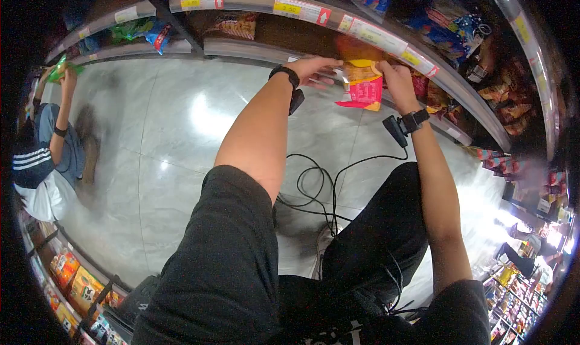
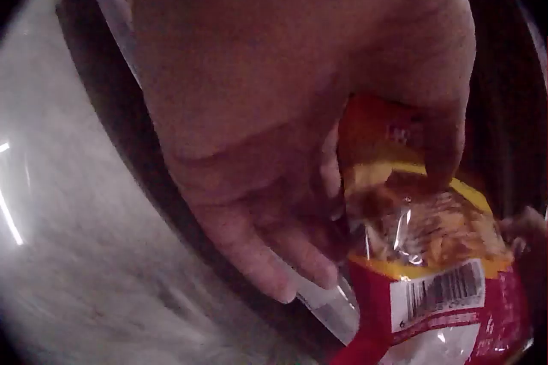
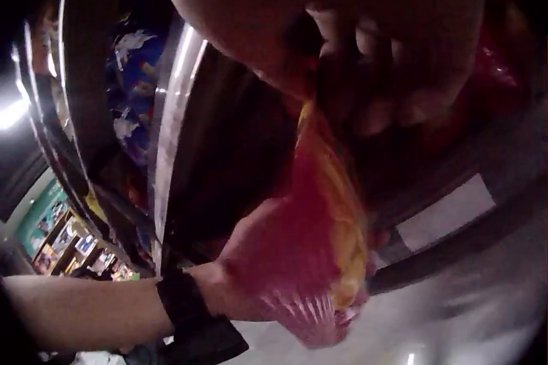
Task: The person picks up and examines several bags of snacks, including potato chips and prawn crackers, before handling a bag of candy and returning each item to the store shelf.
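Observation:
A red and yellow snack bag (image 1: 362, 85) with a clear window hangs in front of the low shelf. My right hand (image 1: 399, 82) pinches its top right corner between thumb and curled fingers; from the right wrist the bag (image 3: 321, 237) shows edge-on below that hand (image 3: 385, 57). My left hand (image 1: 315, 72) is at the bag's upper left edge. In the left wrist view, the thumb of this hand (image 2: 291, 65) lies over the bag (image 2: 428, 237) and the index finger is at its side, while the other fingers extend loosely. A barcode label (image 2: 438, 295) faces that camera.
A shelf edge with price tags (image 1: 302, 9) curves above the hands, with more snack bags (image 1: 450, 28) on the right. Black cables (image 1: 314, 176) loop over the grey tiled floor (image 1: 175, 133). At the far left, another person (image 1: 45, 170) holds a green packet (image 1: 60, 70).

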`<state>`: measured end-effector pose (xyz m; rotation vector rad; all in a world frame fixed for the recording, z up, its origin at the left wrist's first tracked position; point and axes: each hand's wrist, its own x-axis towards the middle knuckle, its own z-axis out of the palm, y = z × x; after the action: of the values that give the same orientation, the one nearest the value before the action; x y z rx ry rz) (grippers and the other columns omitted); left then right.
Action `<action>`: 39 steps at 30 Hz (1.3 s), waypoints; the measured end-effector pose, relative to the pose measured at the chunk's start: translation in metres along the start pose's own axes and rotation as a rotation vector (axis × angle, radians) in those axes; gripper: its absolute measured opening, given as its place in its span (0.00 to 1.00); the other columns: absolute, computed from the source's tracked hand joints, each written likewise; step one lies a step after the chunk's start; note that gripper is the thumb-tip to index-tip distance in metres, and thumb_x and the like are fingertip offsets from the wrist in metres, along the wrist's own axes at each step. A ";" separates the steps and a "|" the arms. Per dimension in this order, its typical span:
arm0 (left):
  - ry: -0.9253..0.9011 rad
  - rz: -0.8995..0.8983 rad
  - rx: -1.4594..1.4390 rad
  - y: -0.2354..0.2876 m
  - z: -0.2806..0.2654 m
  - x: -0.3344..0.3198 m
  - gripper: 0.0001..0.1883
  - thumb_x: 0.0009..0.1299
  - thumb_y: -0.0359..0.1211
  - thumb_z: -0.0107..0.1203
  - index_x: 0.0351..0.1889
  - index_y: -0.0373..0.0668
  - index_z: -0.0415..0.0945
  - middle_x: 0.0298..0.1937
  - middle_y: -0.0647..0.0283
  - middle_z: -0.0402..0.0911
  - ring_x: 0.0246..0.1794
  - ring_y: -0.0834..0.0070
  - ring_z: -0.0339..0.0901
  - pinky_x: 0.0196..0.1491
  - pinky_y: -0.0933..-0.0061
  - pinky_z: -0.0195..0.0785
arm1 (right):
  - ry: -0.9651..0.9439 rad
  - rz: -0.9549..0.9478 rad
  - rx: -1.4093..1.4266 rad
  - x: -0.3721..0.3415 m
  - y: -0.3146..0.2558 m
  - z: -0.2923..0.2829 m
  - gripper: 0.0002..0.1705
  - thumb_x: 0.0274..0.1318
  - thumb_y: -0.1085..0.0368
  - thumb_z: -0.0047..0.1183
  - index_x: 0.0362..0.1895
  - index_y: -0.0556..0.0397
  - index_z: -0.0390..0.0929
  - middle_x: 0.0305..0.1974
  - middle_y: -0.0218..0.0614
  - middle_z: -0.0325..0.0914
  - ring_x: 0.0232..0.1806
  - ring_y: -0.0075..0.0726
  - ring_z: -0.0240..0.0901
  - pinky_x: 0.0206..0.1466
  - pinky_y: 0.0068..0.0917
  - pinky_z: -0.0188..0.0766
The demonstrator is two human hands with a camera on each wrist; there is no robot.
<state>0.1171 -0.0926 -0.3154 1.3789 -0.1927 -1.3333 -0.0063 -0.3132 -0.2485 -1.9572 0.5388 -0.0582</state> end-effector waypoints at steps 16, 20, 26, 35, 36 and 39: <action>-0.137 0.121 -0.504 -0.004 -0.003 0.005 0.20 0.75 0.44 0.54 0.56 0.41 0.76 0.52 0.59 0.84 0.46 0.72 0.85 0.51 0.67 0.80 | -0.057 -0.286 -0.217 -0.001 0.006 0.048 0.24 0.61 0.53 0.62 0.47 0.63 0.78 0.42 0.38 0.82 0.40 0.27 0.77 0.46 0.26 0.74; -0.096 0.141 -0.610 -0.008 -0.017 0.009 0.21 0.76 0.45 0.49 0.56 0.39 0.76 0.52 0.57 0.85 0.45 0.69 0.85 0.52 0.66 0.79 | -0.234 0.262 -0.159 -0.013 -0.033 0.047 0.32 0.63 0.41 0.57 0.53 0.58 0.78 0.46 0.32 0.81 0.44 0.23 0.76 0.46 0.22 0.75; -0.100 0.249 -0.670 -0.001 -0.018 0.000 0.20 0.77 0.44 0.45 0.55 0.40 0.77 0.51 0.57 0.85 0.45 0.69 0.85 0.51 0.65 0.79 | -0.405 0.306 0.083 0.013 -0.001 0.064 0.32 0.65 0.42 0.55 0.59 0.55 0.74 0.49 0.28 0.80 0.47 0.19 0.77 0.46 0.24 0.78; 0.498 0.268 -0.698 -0.013 -0.034 0.012 0.31 0.68 0.51 0.54 0.59 0.36 0.72 0.53 0.53 0.80 0.40 0.57 0.86 0.39 0.57 0.77 | -0.100 0.035 0.181 0.063 0.042 0.061 0.26 0.68 0.57 0.52 0.66 0.54 0.72 0.64 0.37 0.72 0.64 0.32 0.68 0.68 0.37 0.65; 0.554 0.266 -0.720 -0.020 -0.037 0.024 0.32 0.66 0.53 0.56 0.57 0.37 0.75 0.49 0.53 0.83 0.40 0.55 0.85 0.39 0.54 0.75 | -0.074 0.088 0.227 0.061 0.035 0.065 0.27 0.68 0.57 0.52 0.67 0.55 0.72 0.65 0.36 0.71 0.65 0.33 0.67 0.69 0.36 0.64; 0.545 0.312 -0.686 -0.028 -0.049 0.021 0.32 0.66 0.52 0.56 0.57 0.35 0.74 0.51 0.50 0.82 0.41 0.54 0.86 0.41 0.54 0.75 | 0.051 -0.009 -0.196 0.060 0.026 0.072 0.29 0.67 0.60 0.52 0.68 0.58 0.69 0.66 0.36 0.70 0.65 0.34 0.66 0.69 0.33 0.61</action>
<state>0.1461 -0.0702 -0.3638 1.0114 0.3759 -0.6291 0.0582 -0.2844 -0.3150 -2.1536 0.5874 -0.0636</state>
